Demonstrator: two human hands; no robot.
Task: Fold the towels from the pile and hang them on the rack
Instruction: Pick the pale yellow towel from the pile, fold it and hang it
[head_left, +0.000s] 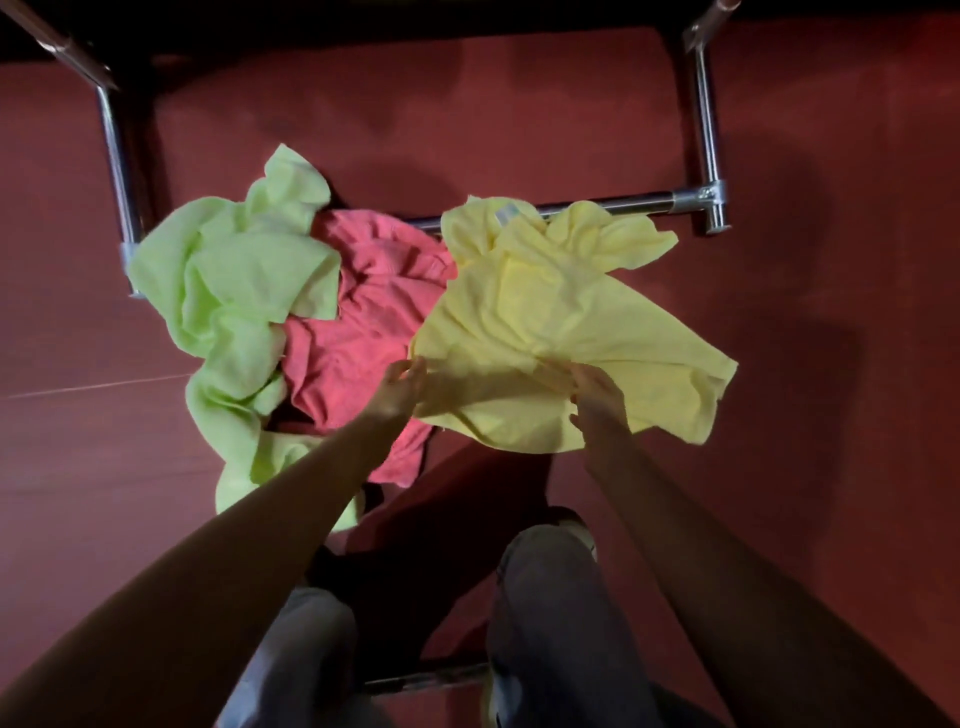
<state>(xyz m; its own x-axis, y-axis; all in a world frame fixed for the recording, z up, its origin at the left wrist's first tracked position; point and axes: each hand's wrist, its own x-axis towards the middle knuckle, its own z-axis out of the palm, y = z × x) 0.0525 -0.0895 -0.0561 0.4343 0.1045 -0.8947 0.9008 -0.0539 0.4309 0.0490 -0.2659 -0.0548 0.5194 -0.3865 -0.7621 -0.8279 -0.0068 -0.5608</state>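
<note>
A crumpled yellow towel (561, 317) hangs in front of me, held up over the rack's low crossbar. My left hand (397, 392) pinches its near left edge. My right hand (597, 400) grips a bunch of its cloth near the lower middle. Left of it a pink towel (363, 332) lies rumpled on the floor, and a light green towel (228, 291) sprawls beside and partly over the pink one. The chrome rack (704, 135) stands behind the pile, its tubes framing it on both sides.
Red carpet floor (831, 312) spreads all around. My legs in grey trousers (550, 613) are at the bottom of the view. Another chrome bar (421, 678) runs low between my legs. A dark edge lies across the top.
</note>
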